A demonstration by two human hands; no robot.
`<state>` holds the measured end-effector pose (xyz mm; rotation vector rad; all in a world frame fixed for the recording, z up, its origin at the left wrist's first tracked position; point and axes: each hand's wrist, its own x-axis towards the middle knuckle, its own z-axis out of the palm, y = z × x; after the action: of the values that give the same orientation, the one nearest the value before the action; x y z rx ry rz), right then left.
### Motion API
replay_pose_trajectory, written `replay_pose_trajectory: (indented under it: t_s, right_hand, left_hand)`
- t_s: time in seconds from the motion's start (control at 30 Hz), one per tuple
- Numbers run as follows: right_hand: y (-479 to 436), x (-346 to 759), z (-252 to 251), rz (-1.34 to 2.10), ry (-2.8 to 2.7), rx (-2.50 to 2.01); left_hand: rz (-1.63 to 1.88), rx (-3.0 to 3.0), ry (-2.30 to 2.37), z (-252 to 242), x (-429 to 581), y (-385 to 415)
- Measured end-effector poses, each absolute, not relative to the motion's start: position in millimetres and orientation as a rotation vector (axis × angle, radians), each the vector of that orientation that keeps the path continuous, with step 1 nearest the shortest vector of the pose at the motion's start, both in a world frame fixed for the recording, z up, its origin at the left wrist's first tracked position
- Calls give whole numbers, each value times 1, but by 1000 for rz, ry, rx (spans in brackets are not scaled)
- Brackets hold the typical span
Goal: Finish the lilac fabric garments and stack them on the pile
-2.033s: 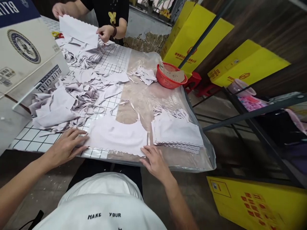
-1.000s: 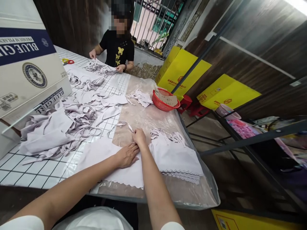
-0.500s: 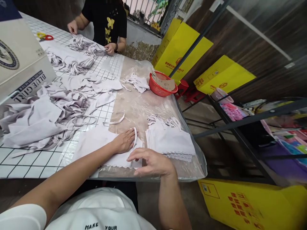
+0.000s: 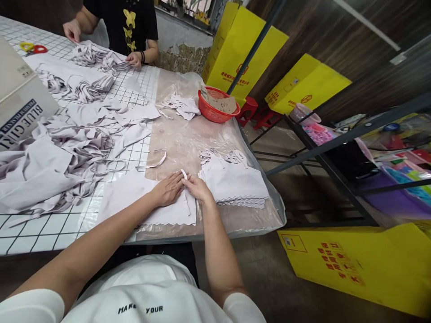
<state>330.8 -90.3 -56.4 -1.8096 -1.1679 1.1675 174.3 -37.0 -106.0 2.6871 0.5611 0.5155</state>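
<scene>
Now the pale top (image 4: 119, 193) lay by the table's (image 4: 40, 235) front edge. The left hand (image 4: 166, 190) pressed flat on it. Its strap (image 4: 184, 174) was newly pinched by the right hand (image 4: 199, 188), so it was held. A neat pile (image 4: 232, 179) sat near the right edge.

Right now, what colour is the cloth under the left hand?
The cloth is pale lilac, nearly white, best seen in the head view.

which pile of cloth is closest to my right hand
The neat stack just to the right of your right hand, with its scalloped edges layered together; the other piles, such as the jumbled heap beside the carton, lie farther off.
</scene>
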Motion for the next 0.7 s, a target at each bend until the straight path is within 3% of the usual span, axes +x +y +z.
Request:
replay_pose_trajectory:
  t_s: [0.23,0.47,0.7]
  right_hand:
    - [-156,341,-30,1470,-1448,-1626]
    - [-179,344,-2,1363,-1651,-1511]
    - [-169,347,-4,1396,-1410,-1347]
  left_hand:
    - [470,2664,570,-102,173,-36]
    - [492,2671,565,-104,174,-36]
    - [505,2660,603,-104,174,-37]
